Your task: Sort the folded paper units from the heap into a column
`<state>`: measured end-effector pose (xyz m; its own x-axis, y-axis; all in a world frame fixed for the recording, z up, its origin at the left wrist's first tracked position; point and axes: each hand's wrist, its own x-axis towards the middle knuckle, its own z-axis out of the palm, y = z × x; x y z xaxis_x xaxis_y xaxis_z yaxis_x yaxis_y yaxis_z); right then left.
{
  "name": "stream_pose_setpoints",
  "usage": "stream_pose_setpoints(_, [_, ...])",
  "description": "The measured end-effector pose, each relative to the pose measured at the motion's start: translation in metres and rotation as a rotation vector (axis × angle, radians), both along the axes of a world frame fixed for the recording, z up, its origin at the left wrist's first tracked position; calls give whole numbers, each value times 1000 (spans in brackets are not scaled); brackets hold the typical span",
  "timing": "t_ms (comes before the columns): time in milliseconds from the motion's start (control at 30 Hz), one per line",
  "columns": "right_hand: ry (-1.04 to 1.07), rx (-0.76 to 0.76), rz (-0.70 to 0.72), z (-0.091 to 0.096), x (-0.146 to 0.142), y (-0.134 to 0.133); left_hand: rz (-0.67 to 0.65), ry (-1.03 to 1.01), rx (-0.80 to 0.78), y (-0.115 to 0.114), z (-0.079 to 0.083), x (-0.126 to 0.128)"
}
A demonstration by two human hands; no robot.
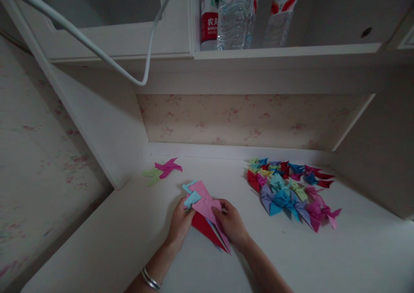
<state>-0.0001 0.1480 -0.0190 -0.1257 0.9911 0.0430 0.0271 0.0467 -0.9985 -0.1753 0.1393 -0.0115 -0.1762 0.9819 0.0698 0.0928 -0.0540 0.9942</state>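
Note:
In the middle of the white desk, both of my hands hold a stack of folded papers. A pink folded paper (204, 204) lies on top, with light blue folded paper (193, 198) at its upper left. Below it a red folded paper (207, 229) points toward me, and a bluish edge shows beside the red. My left hand (179, 225), a silver bangle on its wrist, is closed on the stack's left side. On the right side, my right hand (234, 226) pinches the pink paper, thumb on top. Fingers under the stack are hidden.
Folded paper pinwheels, magenta (168, 168) and light green (153, 176), lie at the back left. A many-coloured heap of folded paper shapes (281, 198) spreads at right. Plastic bottles (234, 21) stand on the shelf above, and a white cable (106, 60) hangs at upper left.

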Motion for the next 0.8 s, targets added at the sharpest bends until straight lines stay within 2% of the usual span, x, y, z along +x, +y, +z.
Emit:
stream_pose_setpoints(100, [-26,-11,-134,-4,0,2,80,41,-2,4,-4,-6])
stream_pose_setpoints(200, [12,-38,-209,-5,0,3,124,32,-13,5,-7,-10])
stream_pose_setpoints(267, [93,-84,-196,-4,1,3,124,21,-20,5,-9,-11])
stream_pose_setpoints(367, [234,-170,-96,-1,1,2,98,66,-5,5,-9,-13])
stream_pose_setpoints(467, [306,-226,-60,0,1,1,66,142,45,15,-6,-24])
stream_pose_setpoints(533, [333,-226,-73,-1,0,3,95,198,70,32,0,-39])
stream_pose_setpoints(633, [340,-236,-122,-2,-6,13,210,236,89,75,13,-73])
stream_pose_setpoints(733, [327,-259,-159,1,-18,30,338,260,99,117,27,-111])
stream_pose_setpoints(800, [311,-265,-155,5,-27,44,390,269,105,134,30,-133])
